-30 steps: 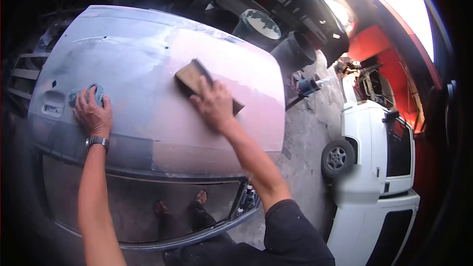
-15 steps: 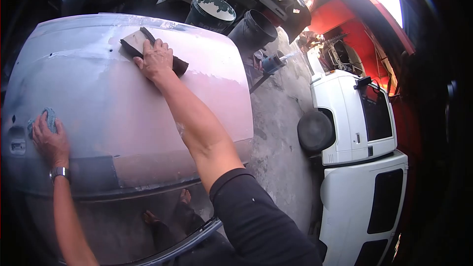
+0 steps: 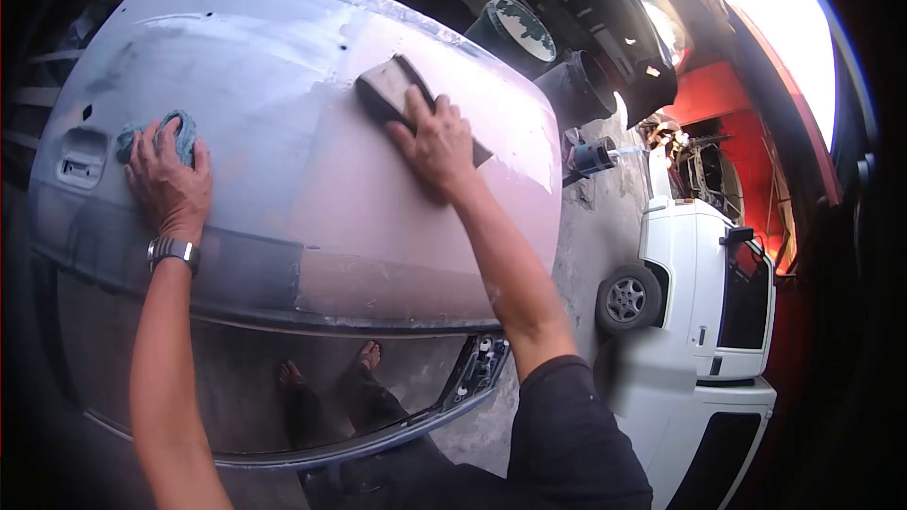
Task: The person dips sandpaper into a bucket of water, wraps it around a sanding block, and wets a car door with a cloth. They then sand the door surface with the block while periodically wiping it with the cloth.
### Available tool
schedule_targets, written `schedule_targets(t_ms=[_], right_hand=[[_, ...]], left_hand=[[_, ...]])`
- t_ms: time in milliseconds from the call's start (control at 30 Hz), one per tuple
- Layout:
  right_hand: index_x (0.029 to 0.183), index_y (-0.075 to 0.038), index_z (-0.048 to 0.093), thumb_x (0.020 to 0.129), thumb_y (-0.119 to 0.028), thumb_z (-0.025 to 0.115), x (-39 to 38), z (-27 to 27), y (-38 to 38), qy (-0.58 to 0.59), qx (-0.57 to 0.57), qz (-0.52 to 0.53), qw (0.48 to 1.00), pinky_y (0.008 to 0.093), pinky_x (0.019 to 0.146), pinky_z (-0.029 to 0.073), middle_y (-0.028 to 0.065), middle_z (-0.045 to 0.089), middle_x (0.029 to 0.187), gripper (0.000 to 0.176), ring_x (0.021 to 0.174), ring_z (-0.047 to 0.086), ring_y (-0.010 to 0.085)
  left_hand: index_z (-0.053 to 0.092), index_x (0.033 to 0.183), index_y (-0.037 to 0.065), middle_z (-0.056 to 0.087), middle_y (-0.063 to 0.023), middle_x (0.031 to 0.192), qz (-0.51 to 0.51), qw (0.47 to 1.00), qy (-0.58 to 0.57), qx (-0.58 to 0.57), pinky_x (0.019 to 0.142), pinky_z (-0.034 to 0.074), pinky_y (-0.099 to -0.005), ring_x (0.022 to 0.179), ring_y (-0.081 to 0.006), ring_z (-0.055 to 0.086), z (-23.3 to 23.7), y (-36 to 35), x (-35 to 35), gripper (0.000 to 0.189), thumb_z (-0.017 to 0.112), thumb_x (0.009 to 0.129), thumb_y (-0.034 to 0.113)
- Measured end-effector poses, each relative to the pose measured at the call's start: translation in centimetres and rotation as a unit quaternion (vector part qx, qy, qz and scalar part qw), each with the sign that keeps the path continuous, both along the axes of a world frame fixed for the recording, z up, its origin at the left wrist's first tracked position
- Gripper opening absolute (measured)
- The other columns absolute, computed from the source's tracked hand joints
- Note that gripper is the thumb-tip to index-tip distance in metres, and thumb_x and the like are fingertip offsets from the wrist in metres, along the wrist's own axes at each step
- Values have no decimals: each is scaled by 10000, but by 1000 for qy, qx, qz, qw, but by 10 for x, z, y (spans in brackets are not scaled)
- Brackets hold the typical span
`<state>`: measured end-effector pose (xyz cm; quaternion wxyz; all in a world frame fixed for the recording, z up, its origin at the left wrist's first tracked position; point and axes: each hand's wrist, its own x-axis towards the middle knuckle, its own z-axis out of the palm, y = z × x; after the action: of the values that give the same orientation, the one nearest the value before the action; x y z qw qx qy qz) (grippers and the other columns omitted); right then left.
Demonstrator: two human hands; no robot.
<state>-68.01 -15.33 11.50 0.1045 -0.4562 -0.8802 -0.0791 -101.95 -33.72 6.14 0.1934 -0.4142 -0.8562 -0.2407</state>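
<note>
A car door [image 3: 283,189] lies flat before me, its skin patched in grey, white and pinkish primer. My right hand [image 3: 439,137] presses a long sanding block [image 3: 385,85] with dark sandpaper wrapped round it against the pink area. The fingers grip across the block's middle, hiding part of it. On the grey side, my left hand [image 3: 168,175] holds a bunched blue-green cloth [image 3: 178,132] against the panel, beside the recessed door handle [image 3: 80,168]. A metal wristwatch [image 3: 174,253] is on the left wrist.
The door's window frame [image 3: 378,449] lies nearest me, with my bare feet [image 3: 369,354] visible through it. Beyond the door stand a paint-smeared bucket [image 3: 521,33] and a dark bucket [image 3: 581,85]. A can [image 3: 595,157] is by the door's right corner. A white vehicle [image 3: 685,274] stands at the right.
My view has shifted, so the door appears farther right. The sanding block has slid over the panel toward me, away from the far edge. My left hand and cloth have moved slightly away from the handle.
</note>
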Motion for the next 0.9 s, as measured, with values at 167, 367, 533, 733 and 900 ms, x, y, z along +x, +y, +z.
schedule_targets(t_ms=[167,367,533,733,900], right_hand=[[1444,-108,579,1015,-561,629,-39,5,75,-19,-55,-109,992,557,975,511,273,628,1264,627,1193,631,462],[1586,-93,496,879,-393,817,21,-9,-144,-20,19,55,998,534,875,506,256,583,1259,833,1102,616,419],[1610,-114,480,855,-411,831,26,-10,-124,-51,20,70,996,544,920,517,267,571,1319,885,1135,619,440],[1520,-149,532,1039,-567,599,-41,2,97,-37,-56,-56,996,567,944,528,292,622,1222,640,1125,644,482],[1542,-100,510,991,-463,699,-15,4,-2,-7,-28,-16,999,563,908,510,296,605,1211,686,1071,628,476]], left_hand=[[684,1337,184,595,-93,1478,12,999,-36,10,1219,328,-609,1472,-360,465,6,-1,8,433,733,935,338],[673,1360,198,549,-89,1522,12,997,-73,1,1251,259,-666,1520,-348,404,6,-5,10,464,707,933,377],[672,1366,195,549,-78,1526,11,997,-76,9,1252,248,-675,1528,-345,396,8,-1,8,469,690,939,389],[669,1357,187,550,-92,1531,16,998,-60,8,1249,243,-673,1530,-353,395,3,-1,7,466,701,935,383],[652,1362,193,533,-88,1545,17,995,-95,-6,1255,234,-668,1544,-348,368,10,1,10,467,705,936,376]])
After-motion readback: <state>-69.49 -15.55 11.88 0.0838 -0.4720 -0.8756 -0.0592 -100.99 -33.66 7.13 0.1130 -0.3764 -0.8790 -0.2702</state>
